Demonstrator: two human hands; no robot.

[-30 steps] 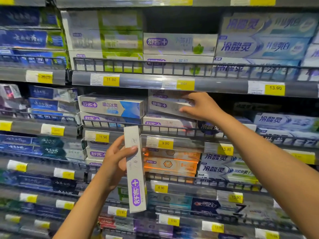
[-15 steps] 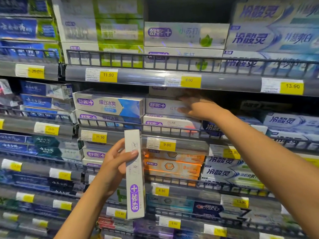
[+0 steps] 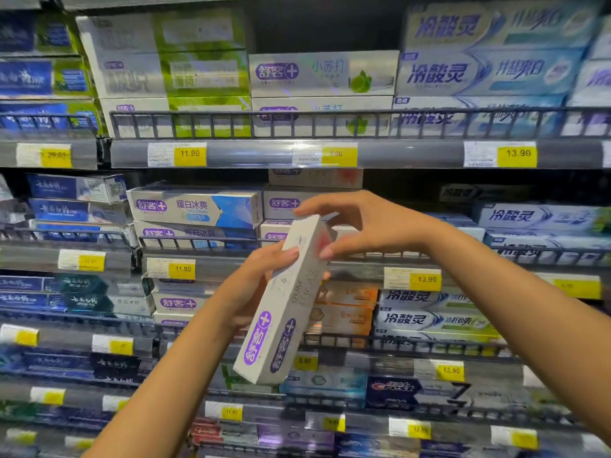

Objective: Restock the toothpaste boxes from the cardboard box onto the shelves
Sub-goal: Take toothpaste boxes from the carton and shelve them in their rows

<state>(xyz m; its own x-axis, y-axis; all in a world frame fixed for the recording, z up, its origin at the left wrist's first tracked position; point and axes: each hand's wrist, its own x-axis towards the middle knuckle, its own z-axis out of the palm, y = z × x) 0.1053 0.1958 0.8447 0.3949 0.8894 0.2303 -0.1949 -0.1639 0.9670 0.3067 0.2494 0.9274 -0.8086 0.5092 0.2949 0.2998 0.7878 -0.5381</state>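
Grey store shelving [image 3: 413, 156] with wire front rails [image 3: 334, 111] and yellow price tags [image 3: 517, 154] fills the view.

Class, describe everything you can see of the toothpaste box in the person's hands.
The toothpaste box is a long pale grey carton, seemingly cardboard, with purple plus-sign logos on two faces near its lower end and a reddish patch near the top. It tilts, top leaning right, in front of the shelves. The left hand grips its middle; the right hand pinches its upper end.
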